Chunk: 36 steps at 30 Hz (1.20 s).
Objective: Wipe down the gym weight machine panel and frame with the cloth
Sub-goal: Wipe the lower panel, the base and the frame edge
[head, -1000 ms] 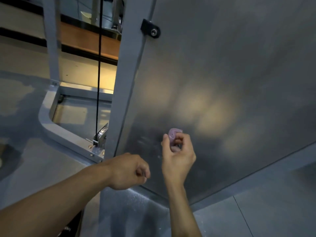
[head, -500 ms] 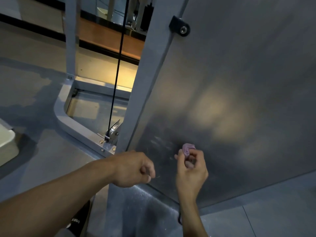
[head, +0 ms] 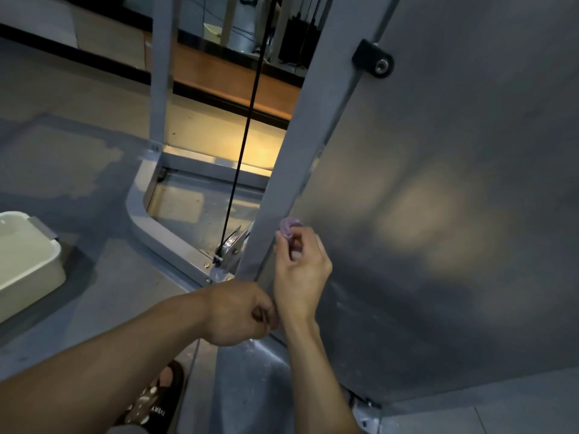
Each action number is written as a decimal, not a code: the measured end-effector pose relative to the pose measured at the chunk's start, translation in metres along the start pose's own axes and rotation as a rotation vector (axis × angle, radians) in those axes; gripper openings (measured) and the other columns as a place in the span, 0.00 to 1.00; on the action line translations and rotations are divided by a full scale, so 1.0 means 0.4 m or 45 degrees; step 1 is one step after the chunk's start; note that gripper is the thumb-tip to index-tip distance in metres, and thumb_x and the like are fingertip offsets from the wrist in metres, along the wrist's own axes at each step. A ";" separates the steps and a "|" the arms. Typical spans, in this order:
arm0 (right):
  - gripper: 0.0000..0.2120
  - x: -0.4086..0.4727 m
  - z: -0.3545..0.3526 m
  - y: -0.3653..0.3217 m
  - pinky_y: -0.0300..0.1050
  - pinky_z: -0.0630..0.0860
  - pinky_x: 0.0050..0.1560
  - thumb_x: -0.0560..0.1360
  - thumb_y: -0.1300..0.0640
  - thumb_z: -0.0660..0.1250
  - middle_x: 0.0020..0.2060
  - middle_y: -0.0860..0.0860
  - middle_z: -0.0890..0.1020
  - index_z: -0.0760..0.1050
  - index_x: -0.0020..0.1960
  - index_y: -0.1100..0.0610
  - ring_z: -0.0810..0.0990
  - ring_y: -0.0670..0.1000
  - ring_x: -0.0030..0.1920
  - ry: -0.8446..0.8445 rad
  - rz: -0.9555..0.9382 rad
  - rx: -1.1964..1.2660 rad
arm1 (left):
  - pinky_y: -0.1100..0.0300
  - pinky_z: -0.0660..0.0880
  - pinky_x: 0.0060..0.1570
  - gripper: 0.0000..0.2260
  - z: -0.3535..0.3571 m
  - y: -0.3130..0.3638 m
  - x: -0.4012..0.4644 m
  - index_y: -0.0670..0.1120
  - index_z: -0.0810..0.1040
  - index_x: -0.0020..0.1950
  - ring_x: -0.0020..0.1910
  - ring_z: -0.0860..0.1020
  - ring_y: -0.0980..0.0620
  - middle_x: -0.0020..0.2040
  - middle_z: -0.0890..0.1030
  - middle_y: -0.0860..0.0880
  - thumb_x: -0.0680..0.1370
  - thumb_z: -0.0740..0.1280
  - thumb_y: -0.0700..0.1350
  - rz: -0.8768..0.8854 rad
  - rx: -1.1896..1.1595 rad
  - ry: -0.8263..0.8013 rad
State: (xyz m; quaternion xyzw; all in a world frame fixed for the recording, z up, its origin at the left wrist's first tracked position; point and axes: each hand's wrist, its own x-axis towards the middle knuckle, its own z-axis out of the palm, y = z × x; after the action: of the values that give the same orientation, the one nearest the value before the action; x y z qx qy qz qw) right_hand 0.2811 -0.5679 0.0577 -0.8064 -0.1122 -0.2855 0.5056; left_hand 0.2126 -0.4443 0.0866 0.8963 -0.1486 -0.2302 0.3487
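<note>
The weight machine's large grey metal panel (head: 438,183) fills the right of the head view. Its grey frame post (head: 300,145) runs diagonally along the panel's left edge. My right hand (head: 300,267) pinches a small bunched purple cloth (head: 289,226) and holds it against the panel's left edge, right beside the post. My left hand (head: 241,311) is a loose fist just below and left of the right wrist, holding nothing that I can see.
A black cable (head: 247,130) runs down to a pulley (head: 232,249) at the frame's base rail (head: 163,239). A white tub (head: 25,258) sits on the grey floor at the left. A sandalled foot (head: 156,399) shows at the bottom. A black bracket (head: 372,62) is bolted high on the panel.
My right hand has carried the cloth left and up across the panel to its edge by the post. The view has shifted, bringing the white tub into sight.
</note>
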 end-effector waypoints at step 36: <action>0.06 0.024 -0.101 -0.028 0.42 0.74 0.35 0.75 0.57 0.75 0.42 0.47 0.80 0.81 0.51 0.53 0.79 0.48 0.33 0.046 -0.189 -0.435 | 0.67 0.72 0.55 0.12 -0.022 0.028 -0.033 0.55 0.81 0.65 0.57 0.79 0.58 0.62 0.82 0.56 0.82 0.67 0.49 -0.092 -0.009 -0.180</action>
State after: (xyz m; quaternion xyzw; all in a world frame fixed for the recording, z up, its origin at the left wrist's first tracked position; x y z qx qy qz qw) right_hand 0.2696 -0.5993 0.0850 -0.8648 -0.1121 -0.3515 0.3407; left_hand 0.2048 -0.4417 0.1043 0.8814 -0.1395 -0.3059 0.3320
